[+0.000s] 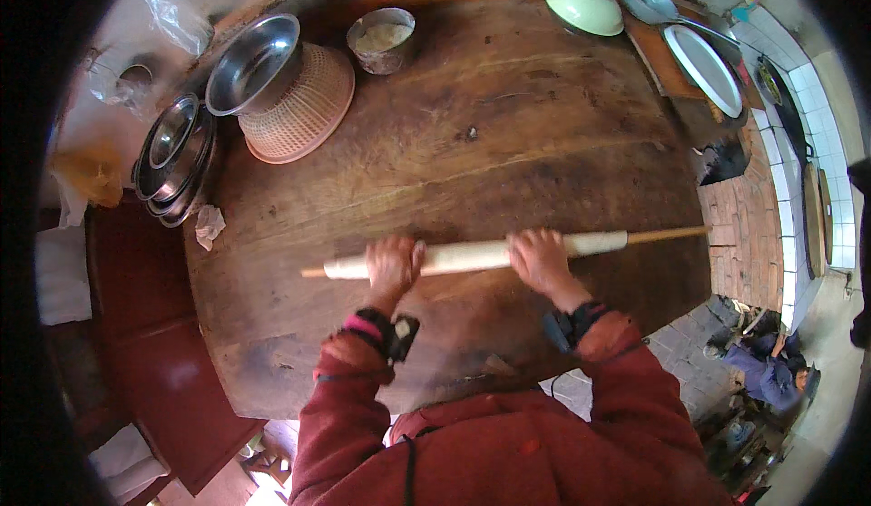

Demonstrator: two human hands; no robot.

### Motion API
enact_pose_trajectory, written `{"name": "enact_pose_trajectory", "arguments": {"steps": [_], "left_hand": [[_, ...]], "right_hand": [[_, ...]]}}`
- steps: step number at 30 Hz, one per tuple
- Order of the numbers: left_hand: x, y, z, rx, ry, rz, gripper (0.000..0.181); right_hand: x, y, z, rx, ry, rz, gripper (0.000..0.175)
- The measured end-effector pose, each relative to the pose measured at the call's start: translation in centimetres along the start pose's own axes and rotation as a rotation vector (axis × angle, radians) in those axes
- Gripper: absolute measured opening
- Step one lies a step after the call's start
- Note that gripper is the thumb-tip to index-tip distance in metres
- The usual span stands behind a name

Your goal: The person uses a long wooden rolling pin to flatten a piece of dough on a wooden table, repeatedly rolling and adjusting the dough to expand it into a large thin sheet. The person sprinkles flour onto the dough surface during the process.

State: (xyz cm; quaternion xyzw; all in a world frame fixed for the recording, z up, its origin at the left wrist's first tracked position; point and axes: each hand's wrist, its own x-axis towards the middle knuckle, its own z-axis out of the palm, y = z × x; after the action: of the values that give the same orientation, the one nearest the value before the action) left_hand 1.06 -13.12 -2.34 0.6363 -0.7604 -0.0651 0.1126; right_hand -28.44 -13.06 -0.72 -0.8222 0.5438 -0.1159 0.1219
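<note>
A sheet of pale dough (466,258) is wrapped around a long wooden rolling pin (667,235), lying crosswise on the dark wooden table (435,186). Bare ends of the pin stick out on both sides, the longer one at the right. My left hand (393,264) is closed over the dough roll left of its middle. Farther right, my right hand (541,261) grips the same roll, fingers curled over the top. The palms and the underside of the roll are hidden.
A steel basin (253,63) rests on an upturned pink plastic basket (303,108). Behind them stands a bowl of flour (383,38). Steel bowls (173,152) lean at the left edge. A pale green bowl (584,6) lies upside down at the back right. A person (765,370) is low at right.
</note>
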Motion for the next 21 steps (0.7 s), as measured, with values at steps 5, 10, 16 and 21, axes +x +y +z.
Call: {"name": "enact_pose_trajectory", "arguments": {"steps": [5,10,16,21], "left_hand": [[-15.7,4.4,-2.6,-0.022,-0.116,0.02,0.025],[-15.0,5.1,-3.0,0.026,-0.268,-0.127,0.031],[-6.0,4.2,-1.4,0.041,0.168,0.032,0.031],[-9.4,7.1,-0.1,-0.011,0.036,-0.014,0.047]], "right_hand": [[-14.8,-4.2,-0.3,0.084,-0.112,0.003,0.036],[-13.4,-4.4,-0.6,-0.053,-0.216,-0.07,0.038],[-3.5,-0.9,-1.1,0.028,0.231,-0.027,0.03],[-7.2,-1.8,-0.7,0.018,0.024,0.104,0.039]]}}
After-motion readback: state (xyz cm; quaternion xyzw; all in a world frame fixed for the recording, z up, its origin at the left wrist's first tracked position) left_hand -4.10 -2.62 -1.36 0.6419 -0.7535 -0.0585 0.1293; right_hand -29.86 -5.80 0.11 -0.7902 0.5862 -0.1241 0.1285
